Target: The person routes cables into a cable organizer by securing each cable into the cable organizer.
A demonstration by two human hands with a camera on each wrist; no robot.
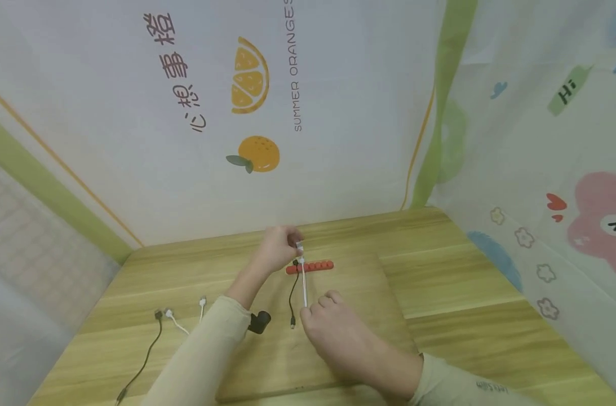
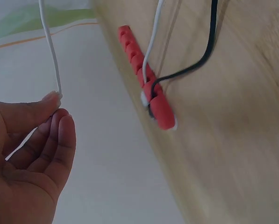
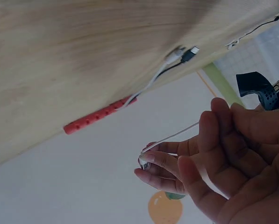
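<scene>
My left hand (image 1: 279, 248) pinches a white cable (image 2: 50, 42) near its end between thumb and index finger; a small metal plug shows at those fingers in the right wrist view. The right hand (image 1: 335, 332) holds the same cable lower down with curled fingers, and the cable runs taut between the hands. Below the left hand, a red cable holder (image 1: 318, 266) with a row of slots lies along the far edge of a wooden board. A black cable (image 2: 209, 46) and another white cable (image 2: 153, 37) sit in neighbouring slots close to one end of it.
To the left on the wood-grain table (image 1: 105, 327) lie a black cable (image 1: 147, 355) and white cable ends (image 1: 202, 304). The wooden board (image 1: 272, 366) is under both hands. A printed white curtain (image 1: 338, 141) hangs behind the table. A black wrist mount (image 1: 259, 322) sticks out from the left sleeve.
</scene>
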